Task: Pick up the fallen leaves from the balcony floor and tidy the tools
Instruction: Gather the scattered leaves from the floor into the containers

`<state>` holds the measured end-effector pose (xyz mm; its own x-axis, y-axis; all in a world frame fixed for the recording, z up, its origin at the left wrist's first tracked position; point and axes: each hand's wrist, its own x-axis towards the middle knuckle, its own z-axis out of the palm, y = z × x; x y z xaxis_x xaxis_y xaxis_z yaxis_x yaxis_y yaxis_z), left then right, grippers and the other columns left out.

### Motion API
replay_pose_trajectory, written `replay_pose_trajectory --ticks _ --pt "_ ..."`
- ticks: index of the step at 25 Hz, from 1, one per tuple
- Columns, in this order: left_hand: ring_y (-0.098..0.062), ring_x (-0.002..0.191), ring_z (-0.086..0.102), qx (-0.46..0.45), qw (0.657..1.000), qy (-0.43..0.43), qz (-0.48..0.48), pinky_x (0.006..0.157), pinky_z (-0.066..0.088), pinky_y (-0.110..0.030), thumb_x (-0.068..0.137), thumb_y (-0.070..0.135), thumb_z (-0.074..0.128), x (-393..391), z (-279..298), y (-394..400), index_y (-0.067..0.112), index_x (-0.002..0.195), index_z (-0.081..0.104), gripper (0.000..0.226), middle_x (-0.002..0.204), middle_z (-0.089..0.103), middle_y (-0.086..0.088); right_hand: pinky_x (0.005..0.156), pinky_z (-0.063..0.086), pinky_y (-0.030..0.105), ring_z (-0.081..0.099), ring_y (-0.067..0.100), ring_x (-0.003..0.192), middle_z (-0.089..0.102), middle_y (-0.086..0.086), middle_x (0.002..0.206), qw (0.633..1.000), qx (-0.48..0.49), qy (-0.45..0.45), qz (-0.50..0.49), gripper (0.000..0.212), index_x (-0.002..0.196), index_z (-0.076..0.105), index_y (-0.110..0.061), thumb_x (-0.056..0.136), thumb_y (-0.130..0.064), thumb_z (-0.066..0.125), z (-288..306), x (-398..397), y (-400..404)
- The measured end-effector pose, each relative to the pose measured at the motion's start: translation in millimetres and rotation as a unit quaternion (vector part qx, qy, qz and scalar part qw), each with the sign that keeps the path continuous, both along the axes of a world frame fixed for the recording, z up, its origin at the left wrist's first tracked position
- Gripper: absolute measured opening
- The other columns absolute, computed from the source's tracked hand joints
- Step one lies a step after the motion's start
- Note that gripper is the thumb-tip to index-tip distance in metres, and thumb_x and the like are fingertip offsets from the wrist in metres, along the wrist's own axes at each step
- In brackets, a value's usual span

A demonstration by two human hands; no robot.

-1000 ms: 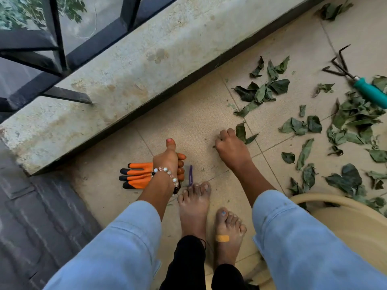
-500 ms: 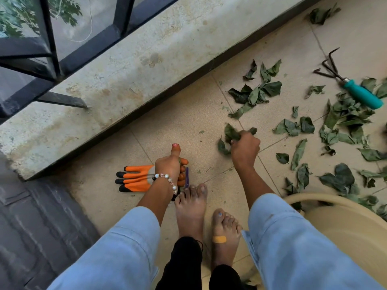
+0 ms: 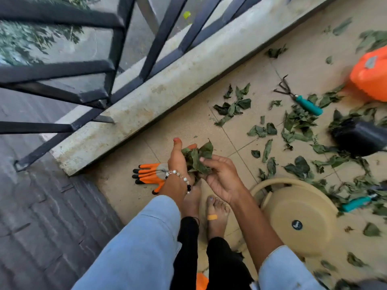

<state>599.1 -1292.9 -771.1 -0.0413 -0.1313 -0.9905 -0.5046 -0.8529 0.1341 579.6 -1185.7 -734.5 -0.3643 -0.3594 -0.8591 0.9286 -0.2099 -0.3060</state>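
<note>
My left hand (image 3: 178, 159) is raised above the floor with its thumb up and grips a bunch of green leaves (image 3: 196, 160). My right hand (image 3: 222, 177) is beside it, palm turned up, fingertips touching the bunch. Many fallen leaves (image 3: 299, 126) lie scattered on the tiled floor to the right. A hand rake with a teal handle (image 3: 307, 104) lies among them. A second teal-handled tool (image 3: 356, 204) lies at the right by the basin. Orange-and-black gloves (image 3: 149, 174) lie on the floor under my left wrist.
A beige plastic basin (image 3: 297, 216) stands on the floor by my right arm. A black object (image 3: 360, 137) and an orange container (image 3: 370, 76) are at the far right. A concrete ledge (image 3: 167, 86) with a dark railing (image 3: 104, 68) bounds the floor on the left. My bare feet (image 3: 216, 214) are below my hands.
My right hand lifted leaves off the floor and brought them to my left hand, which rose from the gloves and now holds the bunch. The view swung right and shows more tools.
</note>
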Motion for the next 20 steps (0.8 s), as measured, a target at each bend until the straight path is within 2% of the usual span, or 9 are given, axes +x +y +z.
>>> replay_pose_trajectory --ticks 3,4,6,8,11,13,15,17,20 --pt "-0.033 0.097 0.067 0.033 0.999 0.024 0.017 0.079 0.056 -0.041 0.082 0.061 0.059 -16 105 16 0.007 0.104 0.071 0.059 0.106 0.07 -0.017 0.059 0.051 0.026 0.065 0.018 0.07 0.068 0.009 0.072 0.986 0.153 0.063 0.02 0.017 0.081 0.066 -0.002 0.085 -0.001 0.049 92 -2 -4" --pt "-0.032 0.093 0.068 0.039 0.999 0.035 0.009 0.075 0.056 -0.039 0.08 0.057 0.064 -22 144 23 0.007 0.107 0.07 0.058 0.105 0.07 -0.016 0.062 0.051 0.029 0.064 0.021 0.075 0.067 0.012 0.078 0.975 0.203 0.085 0.016 0.014 0.082 0.066 -0.005 0.082 -0.011 0.053 125 -3 -5" --pt "-0.028 0.084 0.068 0.039 0.997 0.065 -0.007 0.069 0.057 -0.036 0.079 0.052 0.068 -33 207 34 0.006 0.109 0.067 0.054 0.098 0.069 -0.014 0.07 0.052 0.035 0.061 0.026 0.085 0.063 0.019 0.095 0.96 0.254 0.109 -0.034 0.027 0.086 0.064 -0.008 0.072 -0.03 0.057 181 -5 -9" --pt "-0.025 0.079 0.068 0.036 0.994 0.1 -0.018 0.069 0.057 -0.033 0.085 0.05 0.063 -45 277 46 0.009 0.098 0.068 0.044 0.089 0.069 -0.011 0.072 0.054 0.034 0.062 0.025 0.087 0.062 0.021 0.101 0.957 0.236 0.105 -0.131 0.028 0.095 0.063 -0.003 0.078 -0.024 0.055 249 -13 -7" --pt "-0.028 0.095 0.067 -0.028 0.981 0.166 -0.101 0.081 0.056 -0.034 0.085 0.049 0.062 -58 366 67 0.016 0.094 0.069 0.035 0.092 0.07 -0.006 0.065 0.054 0.027 0.064 0.018 0.075 0.067 0.011 0.085 0.949 0.167 0.107 -0.246 0.018 0.1 0.063 0.001 0.089 -0.005 0.05 337 -24 8" --pt "-0.028 0.086 0.066 -0.079 0.963 0.205 -0.154 0.075 0.057 -0.032 0.092 0.027 0.06 -61 412 77 0.01 0.09 0.068 0.019 0.088 0.069 -0.01 0.067 0.054 0.027 0.064 0.017 0.072 0.068 0.007 0.078 0.939 0.133 0.12 -0.292 0.015 0.09 0.064 -0.004 0.091 -0.003 0.049 380 -28 18" --pt "-0.023 0.08 0.063 -0.144 0.934 0.234 -0.229 0.078 0.053 -0.031 0.097 0.017 0.053 -64 445 84 0.012 0.08 0.066 0.022 0.082 0.067 -0.007 0.071 0.054 0.03 0.063 0.019 0.075 0.068 0.008 0.08 0.936 0.122 0.12 -0.307 0.015 0.089 0.064 -0.006 0.093 -0.003 0.05 406 -28 23" --pt "-0.02 0.084 0.062 -0.176 0.906 0.257 -0.286 0.083 0.051 -0.03 0.098 0.025 0.048 -60 472 92 0.014 0.084 0.067 0.026 0.088 0.068 -0.005 0.072 0.054 0.035 0.062 0.023 0.077 0.066 0.011 0.084 0.935 0.114 0.123 -0.314 0.012 0.091 0.062 -0.007 0.091 -0.001 0.051 428 -26 27" --pt "-0.02 0.102 0.062 -0.162 0.889 0.279 -0.326 0.096 0.048 -0.035 0.097 0.043 0.045 -57 496 101 0.022 0.092 0.068 0.032 0.106 0.067 -0.005 0.085 0.051 0.054 0.06 0.03 0.083 0.061 0.019 0.091 0.925 0.127 0.154 -0.322 0.008 0.082 0.056 -0.014 0.081 -0.006 0.056 450 -28 33"
